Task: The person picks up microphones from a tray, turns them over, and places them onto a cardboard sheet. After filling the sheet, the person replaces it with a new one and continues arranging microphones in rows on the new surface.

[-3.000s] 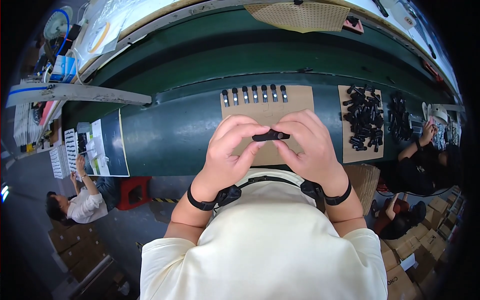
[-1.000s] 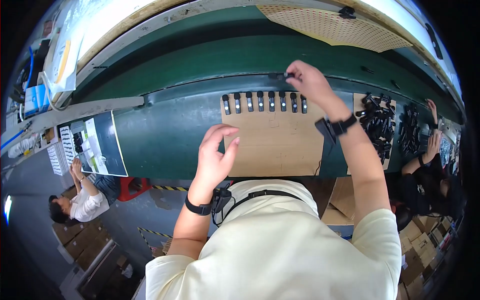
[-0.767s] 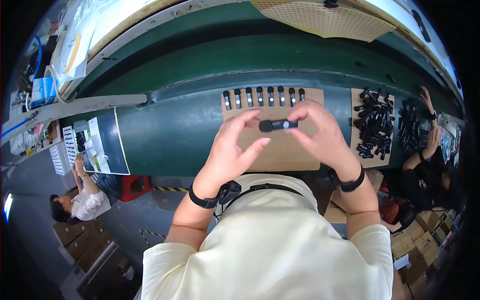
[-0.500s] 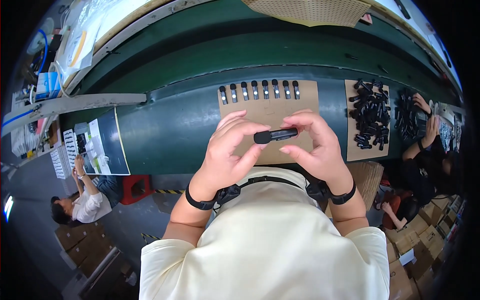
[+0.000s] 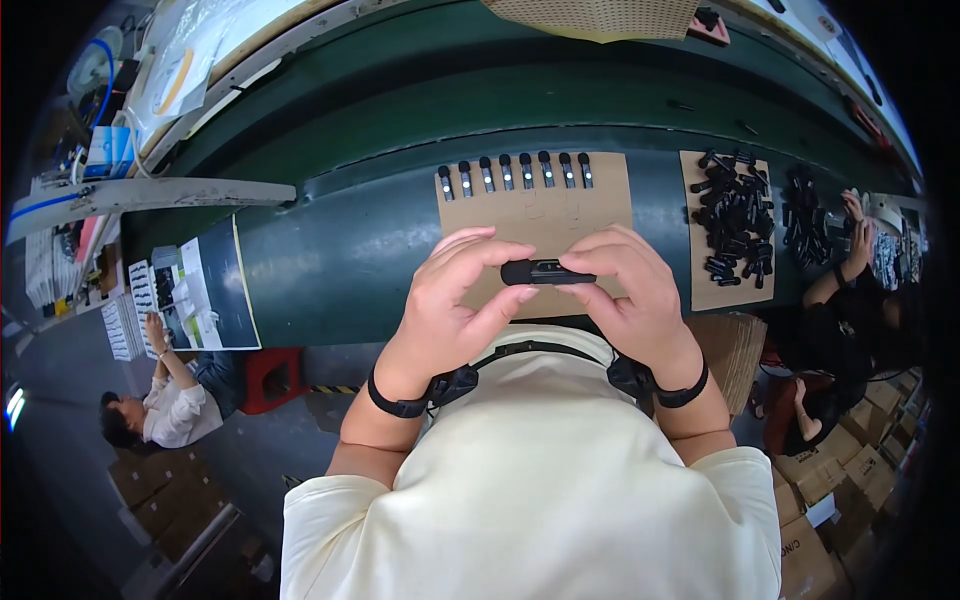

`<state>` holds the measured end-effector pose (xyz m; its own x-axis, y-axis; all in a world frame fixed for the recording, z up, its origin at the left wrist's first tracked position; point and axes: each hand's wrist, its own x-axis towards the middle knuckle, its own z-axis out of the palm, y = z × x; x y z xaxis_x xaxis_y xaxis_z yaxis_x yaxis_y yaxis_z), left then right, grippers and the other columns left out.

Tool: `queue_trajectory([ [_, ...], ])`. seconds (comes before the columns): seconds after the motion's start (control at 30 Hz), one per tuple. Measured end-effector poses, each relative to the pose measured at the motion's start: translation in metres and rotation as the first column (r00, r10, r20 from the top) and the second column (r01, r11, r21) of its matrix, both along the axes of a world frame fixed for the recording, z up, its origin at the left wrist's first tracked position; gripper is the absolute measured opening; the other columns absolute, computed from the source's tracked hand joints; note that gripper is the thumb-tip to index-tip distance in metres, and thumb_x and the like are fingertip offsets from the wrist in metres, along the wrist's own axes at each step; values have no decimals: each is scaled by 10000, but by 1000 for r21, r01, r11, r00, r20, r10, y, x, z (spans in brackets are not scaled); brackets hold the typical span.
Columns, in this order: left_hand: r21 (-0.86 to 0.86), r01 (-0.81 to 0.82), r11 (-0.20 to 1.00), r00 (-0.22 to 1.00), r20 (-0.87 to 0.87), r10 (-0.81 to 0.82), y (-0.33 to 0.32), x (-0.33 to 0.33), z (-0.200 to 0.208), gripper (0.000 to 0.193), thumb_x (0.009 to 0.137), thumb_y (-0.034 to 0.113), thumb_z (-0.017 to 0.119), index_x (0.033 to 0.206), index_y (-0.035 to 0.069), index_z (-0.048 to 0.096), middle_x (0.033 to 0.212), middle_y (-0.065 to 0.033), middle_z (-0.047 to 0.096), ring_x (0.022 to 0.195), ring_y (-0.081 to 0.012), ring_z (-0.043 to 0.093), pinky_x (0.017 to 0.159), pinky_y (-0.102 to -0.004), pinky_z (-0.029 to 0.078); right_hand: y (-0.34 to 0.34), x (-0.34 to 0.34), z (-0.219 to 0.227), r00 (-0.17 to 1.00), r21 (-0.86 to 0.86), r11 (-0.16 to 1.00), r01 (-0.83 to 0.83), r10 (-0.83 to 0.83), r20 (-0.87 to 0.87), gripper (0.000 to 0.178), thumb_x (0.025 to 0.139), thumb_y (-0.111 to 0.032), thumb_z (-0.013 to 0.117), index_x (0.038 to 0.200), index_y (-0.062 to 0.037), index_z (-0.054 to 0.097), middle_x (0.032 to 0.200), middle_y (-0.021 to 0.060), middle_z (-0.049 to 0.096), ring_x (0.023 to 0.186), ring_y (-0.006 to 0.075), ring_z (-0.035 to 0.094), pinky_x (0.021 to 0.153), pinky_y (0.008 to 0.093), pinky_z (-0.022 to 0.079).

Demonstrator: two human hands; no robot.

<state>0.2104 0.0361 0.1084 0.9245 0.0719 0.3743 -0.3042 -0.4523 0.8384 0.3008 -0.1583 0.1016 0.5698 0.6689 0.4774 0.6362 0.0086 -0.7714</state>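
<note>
A slim black device (image 5: pixel 548 273) is held level in front of the body, its rounded end pinched by the left grip (image 5: pixel 455 305), its other end by the right grip (image 5: pixel 632 295) — presumably so it can be steadied and turned. It lies crosswise between both sets of fingertips. Eight similar devices (image 5: pixel 507 173) are spaced along the cardboard's (image 5: pixel 600 215) far edge — apparently for separation.

Device row (image 5: pixel 507 174) on cardboard (image 5: pixel 600 208), rightmost heap (image 5: pixel 803 218) apparently on bench (image 5: pixel 340 250)
</note>
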Motion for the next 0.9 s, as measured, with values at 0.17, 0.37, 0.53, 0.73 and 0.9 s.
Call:
queue_trajectory([
  [0.17,7,-10,1000,999,34,10,-2,-3,-2,257,730,48,750,969,38,658,870,-82,684,808,-233,658,967,-469,452,7,-8,9,997,20,998,59,-57,-56,345,694,26,763,1008,-6,626,908,135,658,782,261,627,690,323,494],
  [0.37,31,-19,999,996,84,16,-5,-4,1,282,712,39,750,979,44,661,858,-75,677,803,-232,654,968,-476,447,7,-8,10,999,47,998,39,-39,3,332,698,35,749,1006,1,629,892,135,652,771,251,620,677,320,490],
  [0.53,73,10,997,993,113,-18,-5,-4,3,299,699,0,737,986,18,656,843,-82,668,771,-217,639,993,-496,422,6,-9,10,999,52,998,37,-37,6,328,696,36,746,1001,-1,631,882,130,650,760,246,615,673,319,488],
  [0.73,79,-2,997,995,100,-6,-6,-4,5,304,683,24,752,975,55,672,829,-62,664,772,-224,642,968,-470,439,5,-9,11,1000,48,998,27,-28,12,332,692,47,744,999,-4,631,878,127,648,758,241,612,669,312,486],
  [0.9,73,-6,997,994,112,-2,-3,-3,3,299,687,32,756,973,53,672,831,-63,665,787,-226,642,969,-470,438,8,-8,11,999,52,998,31,-32,10,333,690,54,743,997,-7,629,888,127,645,759,236,612,669,303,485],
])
